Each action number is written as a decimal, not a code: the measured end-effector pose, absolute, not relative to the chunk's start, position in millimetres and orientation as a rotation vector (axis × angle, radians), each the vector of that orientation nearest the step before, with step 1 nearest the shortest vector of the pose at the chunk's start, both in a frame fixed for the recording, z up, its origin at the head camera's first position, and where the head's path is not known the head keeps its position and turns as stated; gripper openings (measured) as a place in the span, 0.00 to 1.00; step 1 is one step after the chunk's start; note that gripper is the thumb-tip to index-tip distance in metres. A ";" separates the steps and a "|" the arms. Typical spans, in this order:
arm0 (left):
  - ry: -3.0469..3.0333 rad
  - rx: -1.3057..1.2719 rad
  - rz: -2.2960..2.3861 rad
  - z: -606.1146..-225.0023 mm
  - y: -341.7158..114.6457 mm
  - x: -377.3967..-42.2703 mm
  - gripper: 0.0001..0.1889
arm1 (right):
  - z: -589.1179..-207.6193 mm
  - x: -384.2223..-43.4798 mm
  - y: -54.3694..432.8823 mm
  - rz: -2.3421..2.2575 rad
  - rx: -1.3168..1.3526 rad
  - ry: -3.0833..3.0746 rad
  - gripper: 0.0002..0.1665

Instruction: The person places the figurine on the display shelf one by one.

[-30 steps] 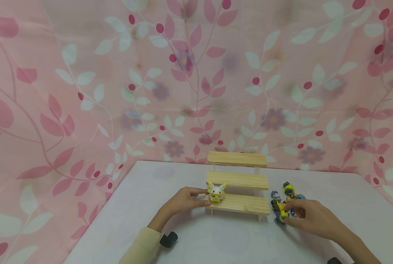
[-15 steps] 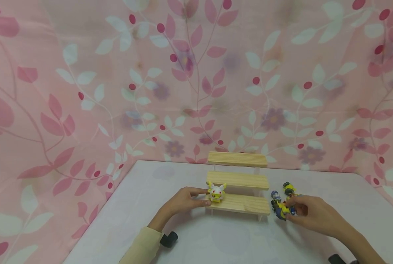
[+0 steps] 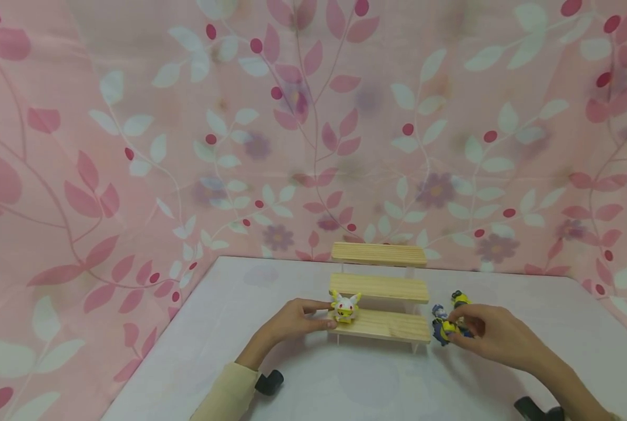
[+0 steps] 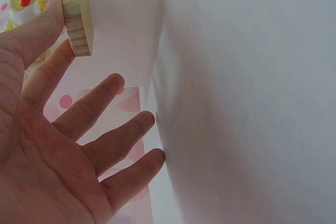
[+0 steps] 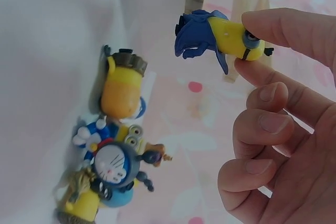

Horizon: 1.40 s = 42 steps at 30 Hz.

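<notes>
A three-step wooden display shelf point(image 3: 392, 325) stands on the table. On the left end of its lowest board sits a yellow-and-white Pikachu figure point(image 3: 345, 309). My left hand point(image 3: 294, 321) pinches that board end point(image 4: 79, 14) between thumb and index finger; its other fingers spread free. To the right of the shelf, my right hand point(image 3: 497, 339) pinches a small yellow Minion figure point(image 5: 226, 35) in blue clothes by the head, between thumb and index finger. The right wrist view shows it held sideways, apart from the other figures. Its remaining fingers are curled.
Several small figures cluster by my right hand, among them an orange-and-yellow one point(image 5: 123, 90) and a Doraemon-like one with a dark hood point(image 5: 113, 166). The shelf's middle board point(image 3: 378, 286) and top board point(image 3: 378, 254) rise behind. A pink floral cloth point(image 3: 313, 146) hangs at the back.
My right hand has closed in on the Minion figure and moved it slightly left and away from me, toward the shelf. The left hand and Pikachu figure have stayed put.
</notes>
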<state>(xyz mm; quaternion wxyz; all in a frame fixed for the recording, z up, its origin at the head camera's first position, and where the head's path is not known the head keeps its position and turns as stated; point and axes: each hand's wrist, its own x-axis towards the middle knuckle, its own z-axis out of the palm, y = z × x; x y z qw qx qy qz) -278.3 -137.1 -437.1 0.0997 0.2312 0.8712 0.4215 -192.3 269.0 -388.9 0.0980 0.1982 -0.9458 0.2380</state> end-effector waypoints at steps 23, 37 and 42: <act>2.584 0.685 1.232 -436.0 -136.4 -279.2 0.25 | -372.1 -203.6 246.8 0.757 0.686 -2.693 0.14; 2.608 0.685 1.197 -437.3 -135.6 -278.0 0.27 | -370.9 -215.7 221.5 0.839 0.792 -2.618 0.14; 2.603 0.674 1.200 -436.5 -135.3 -277.8 0.26 | -373.9 -220.3 214.0 0.858 0.808 -2.616 0.14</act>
